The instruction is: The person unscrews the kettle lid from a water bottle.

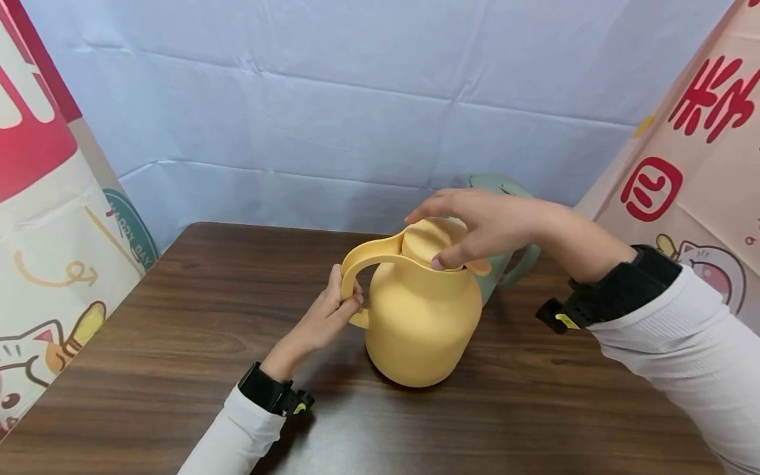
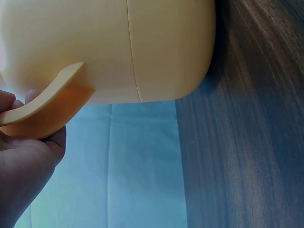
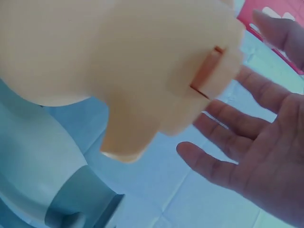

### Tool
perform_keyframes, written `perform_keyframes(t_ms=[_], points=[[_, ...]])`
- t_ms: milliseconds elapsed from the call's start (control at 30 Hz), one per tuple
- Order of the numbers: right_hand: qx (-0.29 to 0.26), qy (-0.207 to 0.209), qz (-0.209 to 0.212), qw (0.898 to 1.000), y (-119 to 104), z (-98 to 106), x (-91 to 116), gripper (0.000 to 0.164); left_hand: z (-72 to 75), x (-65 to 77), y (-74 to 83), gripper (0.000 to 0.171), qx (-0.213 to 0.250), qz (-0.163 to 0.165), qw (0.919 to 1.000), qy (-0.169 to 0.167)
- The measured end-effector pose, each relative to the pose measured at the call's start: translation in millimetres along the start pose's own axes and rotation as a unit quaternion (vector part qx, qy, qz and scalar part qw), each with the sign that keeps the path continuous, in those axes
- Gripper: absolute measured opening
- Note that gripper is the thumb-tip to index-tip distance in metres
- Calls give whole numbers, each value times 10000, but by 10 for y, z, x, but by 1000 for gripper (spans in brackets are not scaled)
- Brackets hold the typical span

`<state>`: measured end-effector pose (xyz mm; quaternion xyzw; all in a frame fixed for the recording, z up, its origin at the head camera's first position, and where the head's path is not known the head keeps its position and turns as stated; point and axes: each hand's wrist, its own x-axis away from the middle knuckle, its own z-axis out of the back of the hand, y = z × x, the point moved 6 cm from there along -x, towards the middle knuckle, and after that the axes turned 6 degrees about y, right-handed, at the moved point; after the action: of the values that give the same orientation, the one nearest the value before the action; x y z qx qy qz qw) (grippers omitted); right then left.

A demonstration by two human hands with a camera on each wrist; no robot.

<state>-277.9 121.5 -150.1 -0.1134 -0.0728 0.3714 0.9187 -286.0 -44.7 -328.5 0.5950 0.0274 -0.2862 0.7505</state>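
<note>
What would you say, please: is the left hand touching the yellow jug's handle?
Touching: the left wrist view shows the left hand curled round the handle.

The worktop (image 1: 208,316) is dark brown with a wood grain whose streaks run mostly from side to side, and a pale sheen lies across its nearer part. Its far-left corner is rounded; from there the left edge slants outward toward the viewer, while the far edge runs off to the right. The near edge falls outside the view. A yellow jug (image 1: 418,323) stands upright on the surface, base down, in from the far edge and well apart from the left edge, its handle toward the left edge. Behind it, closer to the far edge, is a green jug (image 1: 493,280), partly hidden, its base out of sight.
</note>
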Motion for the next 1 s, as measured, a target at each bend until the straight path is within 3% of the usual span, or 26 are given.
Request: perform_keyframes(t_ms=[267, 567, 733, 1000], points=[[160, -95, -451, 9988, 80, 52, 141, 67, -12, 4, -22, 12, 143, -147, 9997, -96], [-66, -98, -1072, 9942, 266, -15, 241, 75, 7, 14, 35, 13, 126, 10, 9999, -68], [-521, 164, -1074, 9927, 341, -17, 277, 61, 5, 17, -12, 13, 128, -78, 9999, -71], [-760, 431, -543, 9947, 404, 29, 302, 22, 8, 12, -23, 12, 137, -230, 9996, -49]])
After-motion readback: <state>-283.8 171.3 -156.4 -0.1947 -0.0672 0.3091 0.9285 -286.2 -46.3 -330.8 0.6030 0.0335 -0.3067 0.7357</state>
